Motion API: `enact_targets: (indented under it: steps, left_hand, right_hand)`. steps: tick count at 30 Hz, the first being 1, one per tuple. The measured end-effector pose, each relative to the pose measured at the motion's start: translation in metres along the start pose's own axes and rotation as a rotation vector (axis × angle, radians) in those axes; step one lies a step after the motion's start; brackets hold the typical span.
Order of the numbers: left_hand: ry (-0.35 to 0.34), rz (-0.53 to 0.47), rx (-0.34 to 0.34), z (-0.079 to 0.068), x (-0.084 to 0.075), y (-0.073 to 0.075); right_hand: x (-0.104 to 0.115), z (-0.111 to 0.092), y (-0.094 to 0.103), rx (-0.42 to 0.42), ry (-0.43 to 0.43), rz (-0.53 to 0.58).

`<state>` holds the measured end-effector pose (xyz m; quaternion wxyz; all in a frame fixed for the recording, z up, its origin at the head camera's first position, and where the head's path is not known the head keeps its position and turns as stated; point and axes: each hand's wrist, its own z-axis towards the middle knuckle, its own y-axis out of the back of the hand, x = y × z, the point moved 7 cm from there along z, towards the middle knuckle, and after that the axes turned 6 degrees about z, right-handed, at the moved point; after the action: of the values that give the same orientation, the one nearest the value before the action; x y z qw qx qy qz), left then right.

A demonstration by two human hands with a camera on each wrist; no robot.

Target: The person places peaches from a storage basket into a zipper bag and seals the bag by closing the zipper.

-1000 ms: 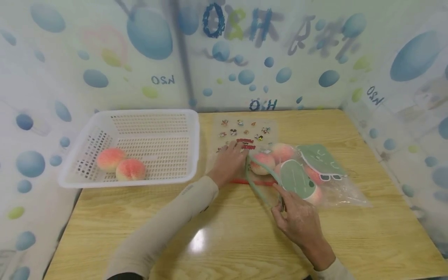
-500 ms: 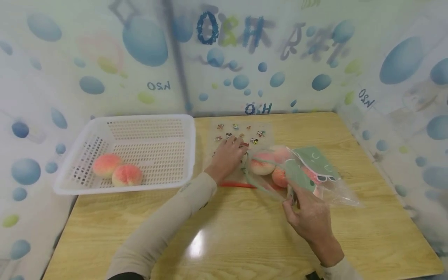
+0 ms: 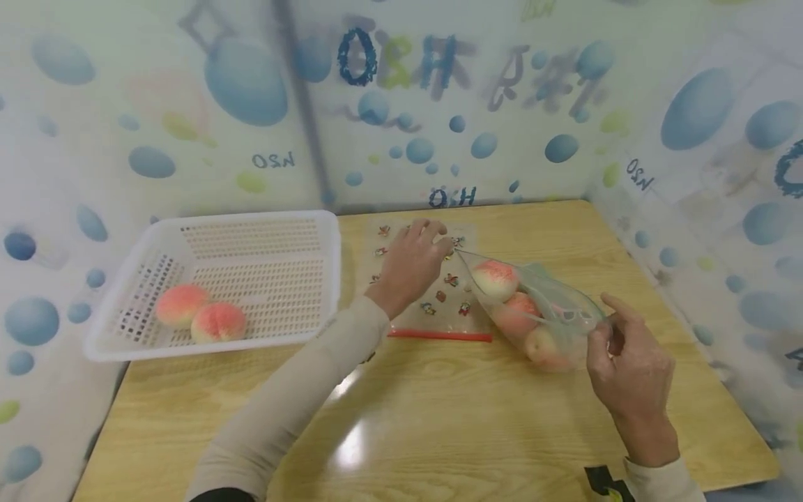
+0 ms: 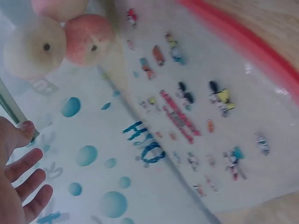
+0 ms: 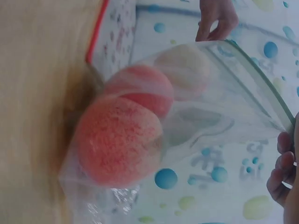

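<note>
A clear zip bag (image 3: 539, 279) with a green edge is held up off the table by its mouth, stretched between both hands. Several peaches (image 3: 495, 280) lie inside it, sagging toward its bottom. My left hand (image 3: 410, 268) pinches one corner of the green edge; in the left wrist view, the thumb rests on that edge (image 4: 15, 109) while other fingers are spread. The opposite corner is pinched by my right hand (image 3: 633, 376) between thumb and fingers. Under the left hand, a flat cartoon-printed bag (image 3: 408, 317) with a red edge lies on the table.
At the left stands a white plastic basket (image 3: 337, 279) with two peaches (image 3: 218, 322) in it. The wooden table (image 3: 477, 425) meets a wall covering (image 3: 389, 167) printed with blue bubbles. A dark object (image 3: 599, 480) shows beside the right sleeve.
The green-edged bag has been raised and its mouth pulled taut, with the peaches sliding down inside. The right hand has moved right; the left has moved up slightly relative to the printed bag.
</note>
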<state>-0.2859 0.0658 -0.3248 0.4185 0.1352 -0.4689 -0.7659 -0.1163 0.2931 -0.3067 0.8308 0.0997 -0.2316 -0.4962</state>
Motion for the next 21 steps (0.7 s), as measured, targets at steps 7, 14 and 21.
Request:
enact_targets:
  steps: [7,14,21]
  left_hand:
    - [-0.005,-0.100,-0.176,0.014,-0.002,0.039]
    - [-0.041,-0.125,-0.266,0.019,-0.009,0.068]
    - [-0.058,-0.126,-0.327,0.023,-0.012,0.100]
  right_hand:
    - [-0.011,0.024,0.025,-0.109,-0.064,-0.033]
    - [-0.019,0.036,0.043,-0.152,-0.119,-0.091]
    - [-0.024,0.047,0.055,-0.168,-0.101,-0.138]
